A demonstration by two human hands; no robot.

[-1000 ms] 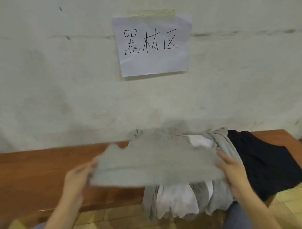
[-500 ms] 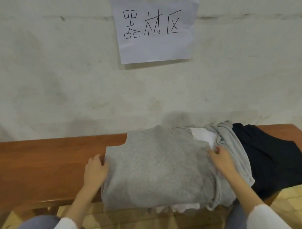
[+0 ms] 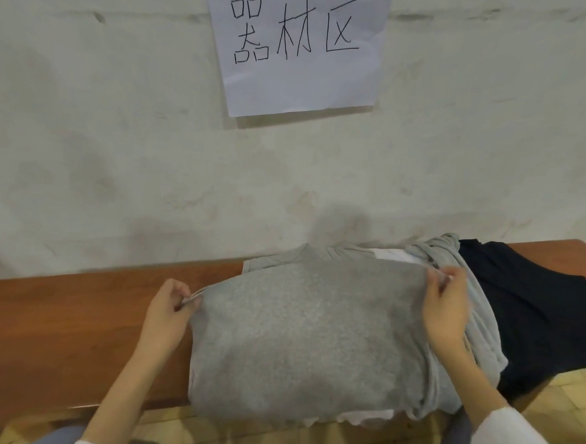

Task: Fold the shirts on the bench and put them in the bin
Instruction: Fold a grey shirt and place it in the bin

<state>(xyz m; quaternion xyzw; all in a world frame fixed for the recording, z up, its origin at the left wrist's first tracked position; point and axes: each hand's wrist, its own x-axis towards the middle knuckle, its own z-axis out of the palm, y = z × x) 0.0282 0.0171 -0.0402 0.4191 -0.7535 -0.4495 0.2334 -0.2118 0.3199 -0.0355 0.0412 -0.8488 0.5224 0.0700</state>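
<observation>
Grey shirt [image 3: 307, 338] spread lower centre on the bench [image 3: 65, 330], pinched at both sides.
Left of centre, my left hand [image 3: 167, 317] pinches its left edge; my right hand [image 3: 446, 313] pinches its far right corner, beside a dark garment [image 3: 531, 313].

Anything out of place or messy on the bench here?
Yes. The grey shirt, pinched by the left hand and right hand, lies partly over a heap of loose clothes (white garment, grey garment, dark garment) instead of flat on the bench, and its near edge overhangs the bench front.
</observation>
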